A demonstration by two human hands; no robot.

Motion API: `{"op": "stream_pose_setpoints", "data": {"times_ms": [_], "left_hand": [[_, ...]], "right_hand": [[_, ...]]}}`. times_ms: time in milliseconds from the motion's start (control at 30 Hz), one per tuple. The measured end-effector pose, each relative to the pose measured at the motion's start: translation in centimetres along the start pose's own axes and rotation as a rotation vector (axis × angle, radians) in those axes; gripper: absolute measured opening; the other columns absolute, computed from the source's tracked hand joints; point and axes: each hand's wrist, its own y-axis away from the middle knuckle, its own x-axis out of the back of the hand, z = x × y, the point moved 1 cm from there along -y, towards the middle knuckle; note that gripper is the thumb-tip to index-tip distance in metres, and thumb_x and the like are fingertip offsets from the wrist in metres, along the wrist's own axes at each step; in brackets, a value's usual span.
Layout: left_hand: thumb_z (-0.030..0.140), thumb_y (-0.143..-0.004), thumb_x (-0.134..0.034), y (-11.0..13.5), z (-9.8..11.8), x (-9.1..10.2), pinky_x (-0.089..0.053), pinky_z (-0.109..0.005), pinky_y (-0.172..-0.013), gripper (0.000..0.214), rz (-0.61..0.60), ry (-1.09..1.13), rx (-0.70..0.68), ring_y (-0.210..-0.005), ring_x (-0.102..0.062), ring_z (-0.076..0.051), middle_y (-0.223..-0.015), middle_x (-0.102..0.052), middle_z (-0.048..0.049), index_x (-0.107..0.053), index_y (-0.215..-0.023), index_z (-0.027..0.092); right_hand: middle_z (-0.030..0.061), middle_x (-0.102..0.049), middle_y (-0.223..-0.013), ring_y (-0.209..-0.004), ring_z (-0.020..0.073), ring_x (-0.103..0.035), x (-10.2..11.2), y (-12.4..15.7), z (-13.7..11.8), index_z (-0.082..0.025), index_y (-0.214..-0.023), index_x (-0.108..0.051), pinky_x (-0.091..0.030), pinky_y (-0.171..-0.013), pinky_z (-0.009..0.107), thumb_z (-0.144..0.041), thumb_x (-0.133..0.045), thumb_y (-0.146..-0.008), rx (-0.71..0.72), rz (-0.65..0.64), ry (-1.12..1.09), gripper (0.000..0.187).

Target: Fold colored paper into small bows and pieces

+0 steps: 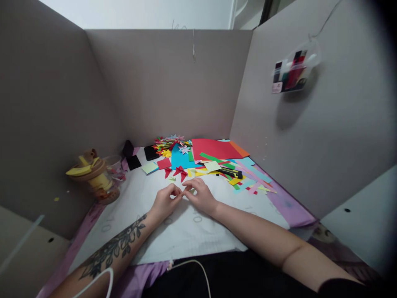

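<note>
My left hand [167,200] and right hand [201,196] angle inward above the white sheet [186,240], tips meeting, pinched narrow on what seems a small greenish paper [192,191].

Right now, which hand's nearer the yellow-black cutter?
Right. The right hand is left of the yellow-black cutter and lower in view; the left hand is farther left.

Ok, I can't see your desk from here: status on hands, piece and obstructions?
Left hand and right hand pinched close together. Small pale-green piece between them, mostly hidden. Red folded pieces just beyond, not blocking.
</note>
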Motion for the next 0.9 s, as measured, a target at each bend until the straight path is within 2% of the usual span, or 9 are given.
{"op": "stream_pose_setpoints", "data": {"times_ms": [100, 300, 533, 700, 800, 900], "left_hand": [[0.026, -0.077, -0.056, -0.2, -0.18, 0.01, -0.044, -0.022, -0.061, 0.013, -0.016, 0.034, 0.042, -0.061, -0.052, -0.01, -0.065, -0.056, 0.0013, -0.05, -0.068, 0.017], [0.021, -0.073, -0.057, -0.55, -0.06, 0.47, -0.044, -0.021, -0.06, 0.006, 0.002, 0.084, 0.11, -0.062, -0.055, -0.011, -0.067, -0.059, 0.0015, -0.053, -0.07, 0.017], [0.02, -0.073, -0.055, -0.63, -0.63, 0.7, -0.044, -0.02, -0.057, 0.004, 0.013, 0.107, 0.142, -0.061, -0.054, -0.011, -0.067, -0.057, 0.0023, -0.052, -0.074, 0.018], [0.024, -0.076, -0.055, -0.68, -0.39, 0.72, -0.048, -0.022, -0.06, 0.008, 0.04, 0.084, 0.129, -0.071, -0.058, -0.013, -0.078, -0.061, -0.0013, -0.056, -0.081, 0.018], [0.026, -0.076, -0.056, -0.62, -0.02, 0.44, -0.049, -0.023, -0.062, 0.014, -0.035, 0.037, 0.089, -0.077, -0.06, -0.015, -0.087, -0.063, -0.0046, -0.06, -0.087, 0.017], [0.025, -0.078, -0.054, -0.55, 0.09, 0.19, -0.047, -0.022, -0.062, 0.013, -0.1, -0.041, 0.062, -0.072, -0.059, -0.014, -0.078, -0.065, -0.0037, -0.063, -0.078, 0.016]], "right_hand": [[0.0024, -0.064, -0.077, -0.084, 0.0196, -0.056, 0.11, -0.17, -0.01, -0.022, -0.09, -0.06, -0.04, -0.084, 0.035, -0.014, -0.058, -0.073, -0.012, 0.014, -0.002, 0.019], [0.001, -0.062, -0.079, -0.078, 0.0162, -0.058, 0.23, -0.46, 0.29, -0.02, -0.087, -0.058, -0.043, -0.077, 0.029, -0.017, -0.056, -0.072, -0.183, 0.057, -0.133, 0.015], [0.0003, -0.06, -0.075, -0.073, 0.0151, -0.058, 0.44, -0.73, 0.81, -0.018, -0.085, -0.056, -0.045, -0.071, 0.027, -0.019, -0.055, -0.069, -0.284, 0.058, -0.24, 0.016], [0.0011, -0.061, -0.077, -0.073, 0.0152, -0.058, 0.66, -0.78, 0.76, -0.018, -0.083, -0.057, -0.045, -0.071, 0.027, -0.019, -0.055, -0.069, -0.282, 0.071, -0.209, 0.014], [0.0011, -0.061, -0.079, -0.075, 0.0149, -0.058, 0.43, -0.57, 0.47, -0.018, -0.083, -0.057, -0.045, -0.073, 0.028, -0.019, -0.054, -0.071, -0.242, 0.046, -0.182, 0.013], [0.0005, -0.061, -0.079, -0.075, 0.0146, -0.058, 0.02, -0.35, 0.34, -0.018, -0.084, -0.057, -0.045, -0.072, 0.027, -0.018, -0.054, -0.071, -0.227, 0.021, -0.177, 0.013]]}}
